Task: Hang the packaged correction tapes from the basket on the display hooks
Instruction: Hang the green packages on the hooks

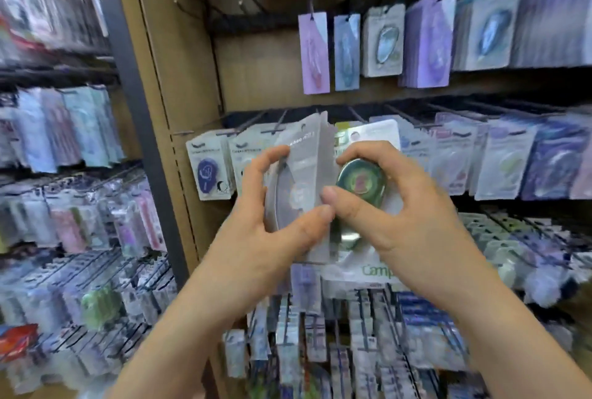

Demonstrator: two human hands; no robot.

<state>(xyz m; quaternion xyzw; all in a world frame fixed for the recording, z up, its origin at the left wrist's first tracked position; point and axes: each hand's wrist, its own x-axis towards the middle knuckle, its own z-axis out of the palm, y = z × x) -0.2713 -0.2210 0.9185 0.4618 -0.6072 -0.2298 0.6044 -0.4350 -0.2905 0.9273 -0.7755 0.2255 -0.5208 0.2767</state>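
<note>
My left hand (272, 222) grips a small stack of packaged correction tapes (304, 161), their grey card backs turned toward me. My right hand (384, 206) pinches the front package (362, 180), a white card with a green tape under a clear blister, and holds it apart from the stack. Both hands are raised in front of the middle row of display hooks (278, 124). The basket is out of view.
Black hooks (400, 116) carry rows of similar carded tapes across the wooden display. Purple and blue packs (315, 52) hang on the row above. Several upper left hooks (179, 7) are bare. A grey post (134, 103) separates another filled rack at the left.
</note>
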